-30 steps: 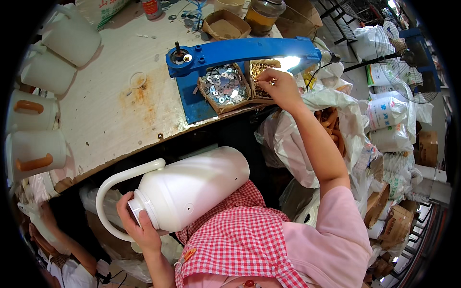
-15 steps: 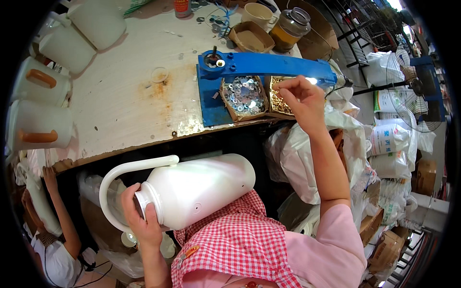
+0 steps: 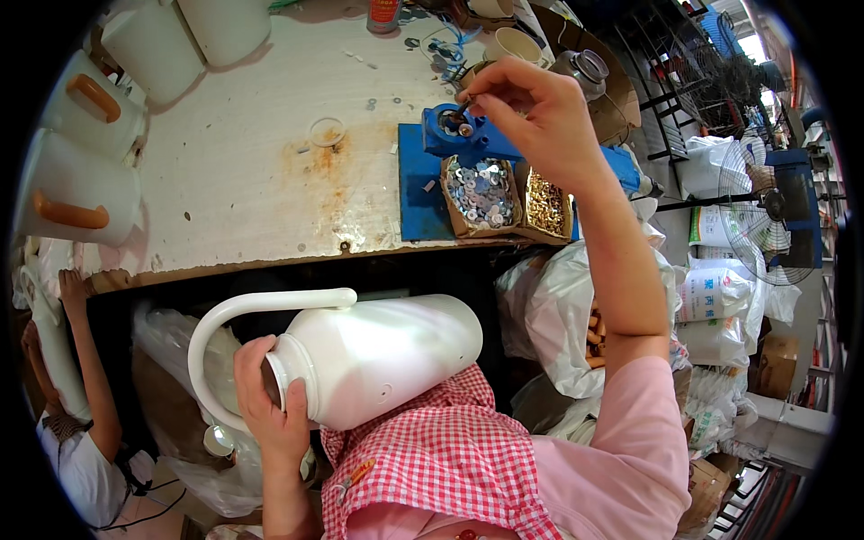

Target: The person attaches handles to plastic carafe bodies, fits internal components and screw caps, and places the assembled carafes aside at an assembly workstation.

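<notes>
Flask (image 3: 400, 355), one, occupies one of two hands (image 3: 273, 407).

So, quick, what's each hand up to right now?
Left hand: closed, holding the white jug by its neck.
Right hand: pinched at the dark pin on the blue machine; anything held can't be told.

Has moved the right hand (image 3: 540, 110) from the box (image 3: 546, 237) of brass pieces (image 3: 545, 205) to the post (image 3: 463, 110) on the blue arm (image 3: 436, 133), fingertips at its top.
</notes>
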Demonstrator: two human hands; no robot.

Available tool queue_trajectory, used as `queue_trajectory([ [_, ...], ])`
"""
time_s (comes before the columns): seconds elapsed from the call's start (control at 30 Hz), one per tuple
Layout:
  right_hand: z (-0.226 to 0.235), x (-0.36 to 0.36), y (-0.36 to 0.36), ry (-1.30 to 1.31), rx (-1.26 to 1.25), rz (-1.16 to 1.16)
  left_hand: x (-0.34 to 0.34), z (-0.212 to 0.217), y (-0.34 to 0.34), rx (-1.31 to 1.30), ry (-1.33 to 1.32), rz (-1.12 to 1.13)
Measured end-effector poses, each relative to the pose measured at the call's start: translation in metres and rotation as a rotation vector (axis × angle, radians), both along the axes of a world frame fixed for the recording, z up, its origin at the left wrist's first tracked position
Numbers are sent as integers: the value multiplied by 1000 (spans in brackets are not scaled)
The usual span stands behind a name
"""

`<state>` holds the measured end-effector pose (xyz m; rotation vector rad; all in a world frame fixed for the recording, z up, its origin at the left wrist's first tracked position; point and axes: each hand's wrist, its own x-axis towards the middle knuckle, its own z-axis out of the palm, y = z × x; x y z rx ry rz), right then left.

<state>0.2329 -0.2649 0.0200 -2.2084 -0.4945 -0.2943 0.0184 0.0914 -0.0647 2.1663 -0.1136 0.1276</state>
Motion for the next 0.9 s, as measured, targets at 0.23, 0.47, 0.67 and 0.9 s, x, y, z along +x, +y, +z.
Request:
queue_trajectory([
  [0.23,18,2,3,-1,-174,13,1,4,2,30,10,-6],
  [0.47,18,5,1,-35,-303,29,3,-1,1,23,15,-17],
  [0.67,-9,-51,-18,422,246,95,1,-5,2,-4,-19,24],
  [0.9,-111,-65,-38,299,-378,-218,8,-4,-4,-11,13,13],
])
